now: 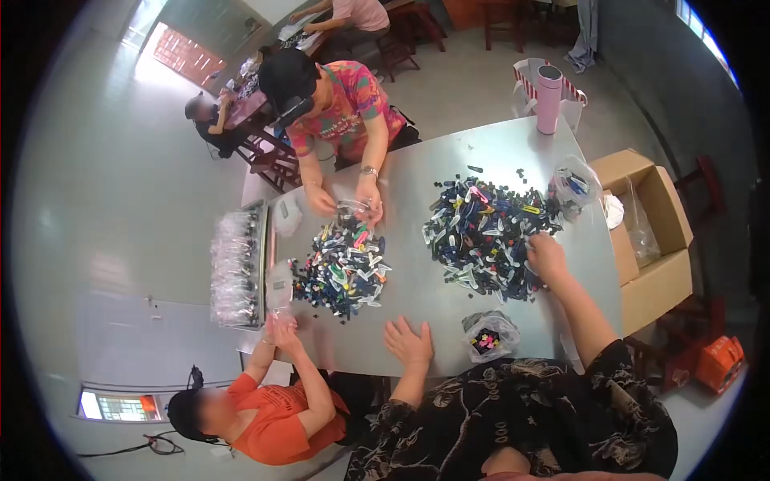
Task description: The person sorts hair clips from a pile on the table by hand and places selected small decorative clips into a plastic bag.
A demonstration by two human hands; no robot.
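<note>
My left hand [409,342] lies on the metal tabletop with its fingers spread, holding nothing. At the right edge of a large heap of small plastic pieces [485,236], my right hand [547,255] has its fingers curled down among them. Whatever those fingers grip is too small to make out. Most of the pieces are black, dark blue or clear, many long and clip-like, with a few pink and yellow ones. Between my hands, near my body, sits a clear plastic bag [491,337] with pink, yellow and dark bits inside.
Another clear bag [574,186] is beyond my right hand, with a pink bottle [549,100] farther back. An open cardboard box [654,240] stands right. Two co-workers handle bags around a second heap [341,268]. A tray of filled bags [238,268] is at the left.
</note>
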